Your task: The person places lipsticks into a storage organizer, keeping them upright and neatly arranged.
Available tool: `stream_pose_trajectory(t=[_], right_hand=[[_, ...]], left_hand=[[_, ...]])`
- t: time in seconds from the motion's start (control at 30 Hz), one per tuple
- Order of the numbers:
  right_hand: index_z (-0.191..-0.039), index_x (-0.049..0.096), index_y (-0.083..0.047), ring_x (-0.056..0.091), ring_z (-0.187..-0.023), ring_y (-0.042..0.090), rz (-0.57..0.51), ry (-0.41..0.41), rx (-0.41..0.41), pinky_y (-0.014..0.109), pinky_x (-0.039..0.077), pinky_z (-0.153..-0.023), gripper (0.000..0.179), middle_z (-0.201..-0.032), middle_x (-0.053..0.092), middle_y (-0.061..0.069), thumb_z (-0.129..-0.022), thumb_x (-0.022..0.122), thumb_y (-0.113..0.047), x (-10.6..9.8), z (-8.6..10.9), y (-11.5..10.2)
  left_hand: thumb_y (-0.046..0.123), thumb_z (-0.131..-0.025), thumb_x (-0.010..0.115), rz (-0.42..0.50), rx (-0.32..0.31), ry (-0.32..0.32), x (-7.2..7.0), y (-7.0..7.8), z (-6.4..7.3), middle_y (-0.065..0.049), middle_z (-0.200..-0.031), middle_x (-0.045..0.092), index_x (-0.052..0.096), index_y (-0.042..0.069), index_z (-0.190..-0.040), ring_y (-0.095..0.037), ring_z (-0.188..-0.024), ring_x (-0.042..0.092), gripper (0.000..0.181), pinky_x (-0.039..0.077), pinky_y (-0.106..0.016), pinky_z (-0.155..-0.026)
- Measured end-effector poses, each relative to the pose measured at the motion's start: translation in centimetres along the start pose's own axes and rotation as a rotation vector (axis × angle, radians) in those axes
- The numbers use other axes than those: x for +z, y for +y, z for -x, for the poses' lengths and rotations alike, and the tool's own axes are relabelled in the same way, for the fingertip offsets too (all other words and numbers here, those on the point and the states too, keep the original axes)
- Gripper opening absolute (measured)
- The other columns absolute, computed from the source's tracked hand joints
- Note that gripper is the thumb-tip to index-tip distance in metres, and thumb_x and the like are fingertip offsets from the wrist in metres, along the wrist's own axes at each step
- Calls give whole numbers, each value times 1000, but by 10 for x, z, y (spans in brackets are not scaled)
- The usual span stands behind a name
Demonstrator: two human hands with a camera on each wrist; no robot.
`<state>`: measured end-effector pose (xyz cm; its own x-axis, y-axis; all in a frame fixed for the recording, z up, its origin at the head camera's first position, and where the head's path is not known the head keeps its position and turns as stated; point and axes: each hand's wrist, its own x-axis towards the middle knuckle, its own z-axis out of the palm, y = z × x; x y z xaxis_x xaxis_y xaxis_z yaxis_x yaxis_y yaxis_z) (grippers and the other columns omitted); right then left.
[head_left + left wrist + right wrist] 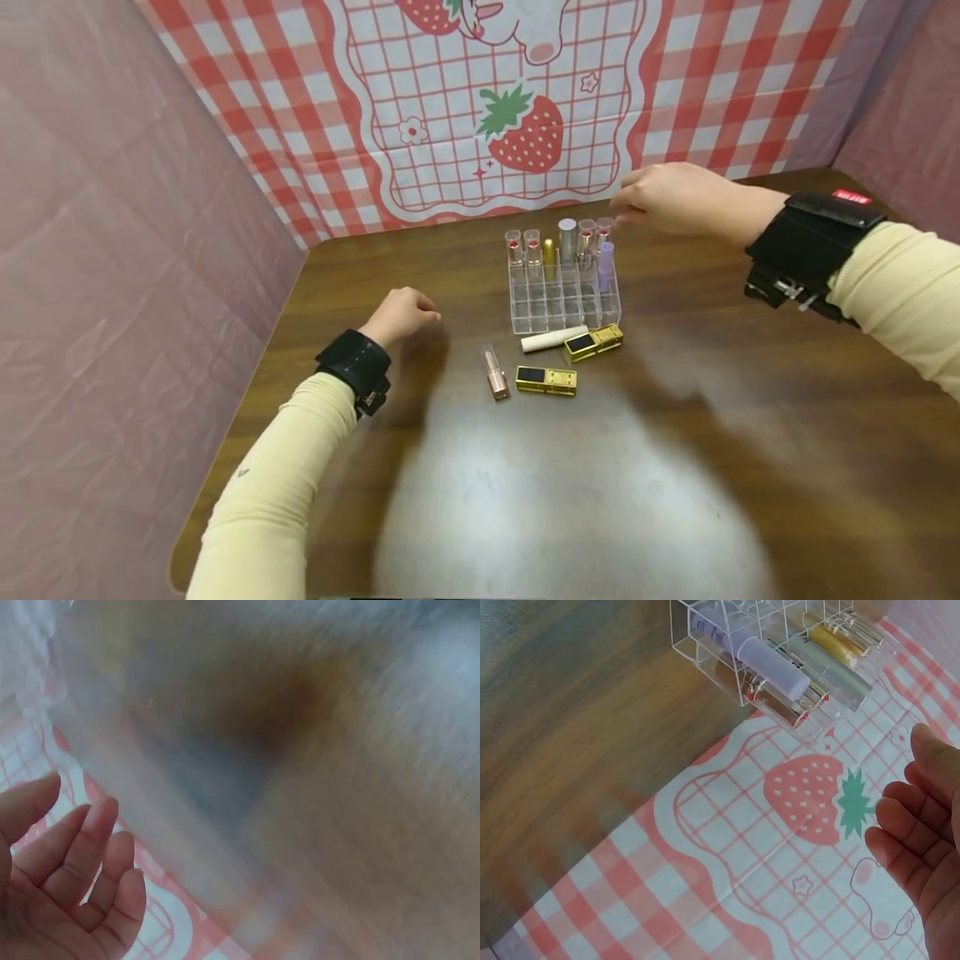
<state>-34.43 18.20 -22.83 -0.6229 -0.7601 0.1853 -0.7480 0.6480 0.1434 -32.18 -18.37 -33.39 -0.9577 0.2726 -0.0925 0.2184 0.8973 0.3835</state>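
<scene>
A clear lipstick organizer (525,321) stands near the back of the table, its back row holding several upright lipsticks. At its right side a lilac tube (605,267) stands in a slot. My right hand (663,200) is raised behind and right of the organizer, fingers loosely bent around nothing; the right wrist view shows its palm beside the tube tops. My left hand (402,317) hovers over the table's left part, holding nothing, fingers loosely curled. Between the hands lie a rose-gold lipstick (495,375), a white tube (553,338) and two gold-and-black lipsticks (547,381), one partly against the white tube.
The wooden table (360,258) meets a red-and-white checked cloth (322,142) with strawberry prints at its back edge. Pink fabric (90,250) hangs along the left side, with more at the right.
</scene>
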Motion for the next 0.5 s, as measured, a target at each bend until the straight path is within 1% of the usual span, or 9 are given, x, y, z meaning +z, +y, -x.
stream_pose_trajectory(t=[0.1,0.2,0.27,0.33,0.37,0.4,0.5], right_hand=[[-91,68,0,62,-74,25,-11,12,4,43,51,-69,17,-80,61,9,-80,69,-14,-3,6,-1],[-92,69,1,63,-78,27,-8,33,9,44,51,-70,20,-85,64,12,-79,70,-15,-5,11,-3],[-91,68,1,64,-78,27,-3,44,13,44,51,-70,21,-85,64,12,-79,70,-15,-7,15,-4],[-91,68,1,64,-77,27,-2,53,13,44,51,-69,21,-85,64,12,-79,70,-15,-8,20,-6],[-91,68,2,64,-76,27,-4,54,14,43,51,-68,21,-84,64,12,-79,70,-15,-8,22,-7],[-91,68,2,64,-75,27,-5,55,12,43,51,-68,21,-84,64,12,-78,70,-14,-9,23,-8],[-93,68,3,63,-75,26,-3,43,20,43,51,-68,23,-84,64,13,-78,71,-15,-11,28,-12]], left_hand=[[18,-85,61,-48,45,-26,7,8,1,-15,-102,67,68,-2,-102,-27,-97,62,27,48,-36,-82],[19,-86,61,-68,68,-54,14,18,1,-13,-101,68,69,0,-101,-25,-95,62,26,48,-34,-81],[21,-86,61,-64,62,-81,19,26,0,-11,-100,69,70,2,-100,-23,-92,63,25,49,-34,-80],[22,-86,61,-56,51,-104,24,33,-2,-8,-94,70,72,4,-97,-20,-85,63,24,49,-31,-76],[23,-86,60,-53,39,-118,27,36,-3,-7,-89,70,73,5,-93,-18,-80,63,23,49,-30,-72],[26,-85,60,-39,47,-116,31,37,-5,-5,-80,70,73,6,-87,-16,-72,62,23,49,-28,-66],[27,-86,59,-22,-5,-137,38,46,-9,-2,-63,64,71,7,-75,-13,-56,58,25,47,-25,-57]])
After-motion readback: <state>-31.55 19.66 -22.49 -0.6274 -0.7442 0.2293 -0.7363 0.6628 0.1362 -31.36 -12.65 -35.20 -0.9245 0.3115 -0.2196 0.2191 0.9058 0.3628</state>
